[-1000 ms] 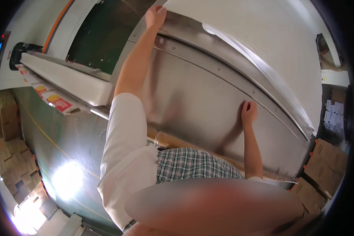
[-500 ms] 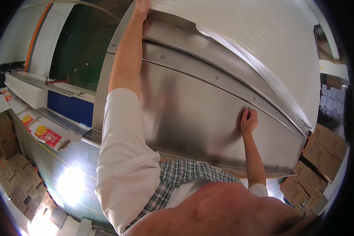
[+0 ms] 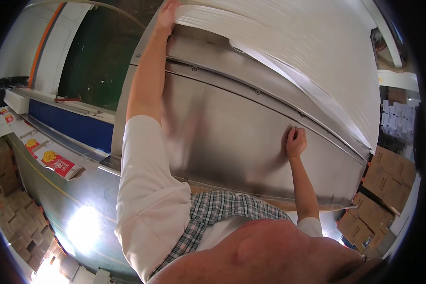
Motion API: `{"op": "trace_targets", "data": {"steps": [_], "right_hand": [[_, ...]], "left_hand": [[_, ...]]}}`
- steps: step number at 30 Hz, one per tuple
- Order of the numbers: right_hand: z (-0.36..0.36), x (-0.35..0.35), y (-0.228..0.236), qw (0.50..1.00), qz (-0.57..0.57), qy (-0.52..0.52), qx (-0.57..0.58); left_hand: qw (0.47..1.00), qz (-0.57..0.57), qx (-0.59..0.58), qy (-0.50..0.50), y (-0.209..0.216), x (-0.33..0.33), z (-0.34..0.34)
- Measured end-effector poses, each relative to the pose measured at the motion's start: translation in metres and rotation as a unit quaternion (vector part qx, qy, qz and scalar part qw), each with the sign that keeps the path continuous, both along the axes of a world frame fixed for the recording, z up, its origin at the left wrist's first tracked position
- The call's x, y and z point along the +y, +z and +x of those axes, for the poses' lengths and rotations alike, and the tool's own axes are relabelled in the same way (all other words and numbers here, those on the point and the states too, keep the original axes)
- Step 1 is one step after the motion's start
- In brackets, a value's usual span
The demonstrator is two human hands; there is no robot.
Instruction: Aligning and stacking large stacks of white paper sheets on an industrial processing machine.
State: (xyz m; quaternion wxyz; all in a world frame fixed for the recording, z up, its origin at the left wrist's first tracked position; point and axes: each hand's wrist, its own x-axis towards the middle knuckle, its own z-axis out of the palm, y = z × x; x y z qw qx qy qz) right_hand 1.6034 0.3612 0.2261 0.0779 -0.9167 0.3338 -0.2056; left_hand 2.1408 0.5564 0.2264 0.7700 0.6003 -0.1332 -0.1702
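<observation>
A thin, wrinkled white sheet [image 3: 298,52] covers the upper part of a sloping stainless steel machine top [image 3: 227,128], its lower edge folded and slanting down to the right. At the far left corner of the sheet, my left hand [image 3: 166,18] reaches up with bent fingers closed at its edge; the fingertips are partly cut off by the frame. Lower down on the right, my right hand [image 3: 296,142] rests against the bare steel panel. Its fingers are curled in, and nothing shows in them.
To the left lie a blue strip [image 3: 71,124] beside metal rails and flattened red-and-white cartons [image 3: 57,161]. Brown boxes are stacked at the lower left [image 3: 21,217] and right [image 3: 388,180]. A dark green surface [image 3: 97,52] lies beyond the machine's left edge.
My left hand has come slightly down and left, and the sheet's upper left edge has come down with it. The white piece over the blue strip has slid left, baring more blue.
</observation>
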Motion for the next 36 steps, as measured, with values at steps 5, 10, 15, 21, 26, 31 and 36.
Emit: {"op": "trace_targets", "data": {"steps": [5,10,15,21,26,31,36], "right_hand": [[0.005,0.005,-0.002,1.000,0.000,0.005,-0.001],[0.003,0.004,-0.003,1.000,0.013,-0.013,0.013],[0.004,0.004,0.001,1.000,-0.006,0.004,-0.011],[0.004,0.006,0.000,1.000,0.015,-0.001,-0.004],[0.003,0.006,0.000,1.000,0.014,0.003,-0.010],[-0.002,0.003,-0.001,1.000,0.014,-0.006,-0.003],[0.007,0.009,0.000,0.999,0.030,0.010,-0.025]], "left_hand": [[0.998,0.017,0.017,0.062,-0.003,0.003,0.015],[0.998,0.016,-0.012,0.061,-0.003,-0.005,0.016],[0.996,0.076,0.016,0.033,-0.001,-0.003,0.015],[0.997,0.071,0.017,0.039,-0.004,0.003,0.013],[0.998,0.016,-0.019,0.065,0.000,-0.005,0.009],[0.999,0.042,0.017,0.031,-0.007,-0.012,0.016],[0.997,0.072,0.029,-0.003,-0.015,0.014,0.042]]}}
